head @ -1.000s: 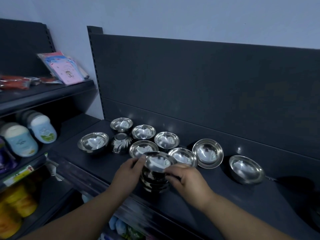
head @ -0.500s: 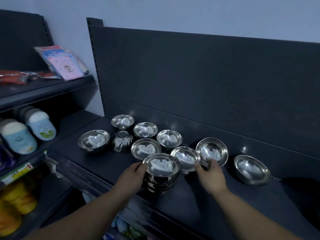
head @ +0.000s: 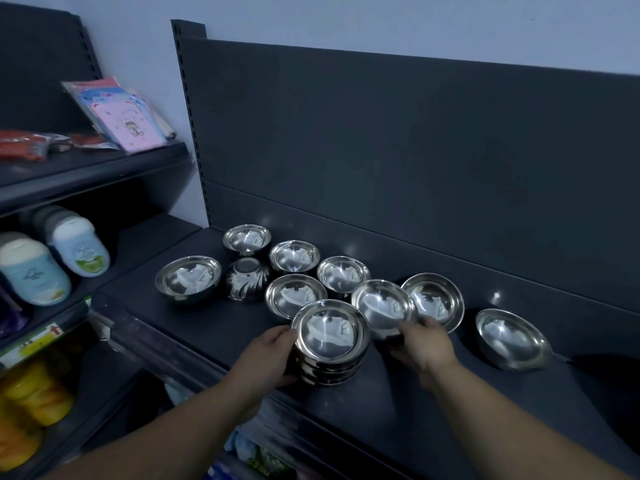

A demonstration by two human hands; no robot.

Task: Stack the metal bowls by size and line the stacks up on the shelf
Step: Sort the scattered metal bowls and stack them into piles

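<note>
Bowl stack [head: 330, 344] at front edge of shelf [head: 214, 327], several nested. Left hand [head: 266, 355] curled round stack's left side. Right hand [head: 424, 344] just right of stack, fingers clamped on near rim of single bowl [head: 382, 304]. Loose bowls [head: 294, 256] behind, plus upside-down bowl [head: 246, 279].

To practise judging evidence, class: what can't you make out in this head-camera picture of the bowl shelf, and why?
Head view:
Bowl count in the stack: the left hand covers one side, rims blur.
Fingertips of the right hand: hidden under the bowl it grips.
Bottle labels: too small, dim.
Dark shape beyond the rightmost bowl: cut by the edge.
</note>
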